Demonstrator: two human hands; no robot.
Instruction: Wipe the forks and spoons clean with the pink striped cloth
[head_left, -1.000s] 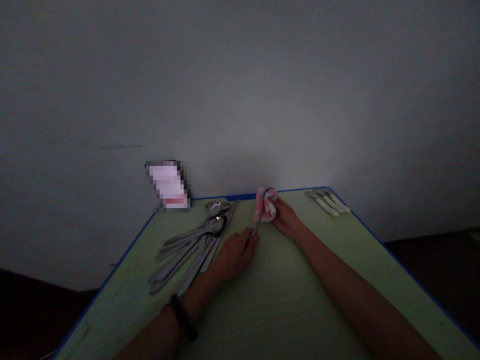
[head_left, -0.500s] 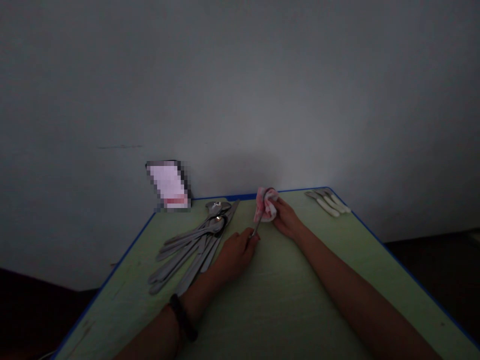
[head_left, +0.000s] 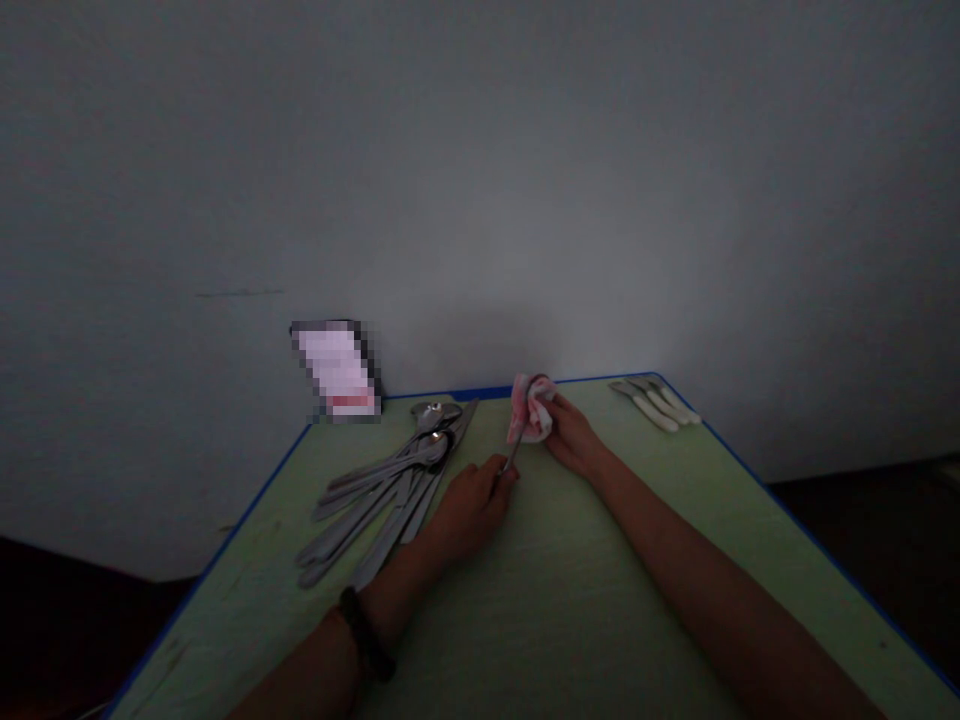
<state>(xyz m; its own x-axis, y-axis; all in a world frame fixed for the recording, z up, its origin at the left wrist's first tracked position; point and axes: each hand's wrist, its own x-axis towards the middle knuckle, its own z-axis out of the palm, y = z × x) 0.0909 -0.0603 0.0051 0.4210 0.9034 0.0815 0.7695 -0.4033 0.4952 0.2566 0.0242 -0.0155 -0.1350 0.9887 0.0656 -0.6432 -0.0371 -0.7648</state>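
Note:
My left hand is closed round the handle of a thin metal cutlery piece, which slants up and away from me. Its far end goes into a crumpled pink and white cloth, so I cannot tell its kind. My right hand pinches this cloth from the right side, around the far end. Just left of my left hand lies a loose pile of metal cutlery, with spoons and a knife among it.
Three white-handled utensils lie side by side at the back right of the green table. A lit phone-like screen, blurred, leans on the wall at the back left. Blue edging runs round the table.
Both hands stay in nearly the same place, on the cutlery piece and the cloth. The cloth's folds have shifted slightly around the far end.

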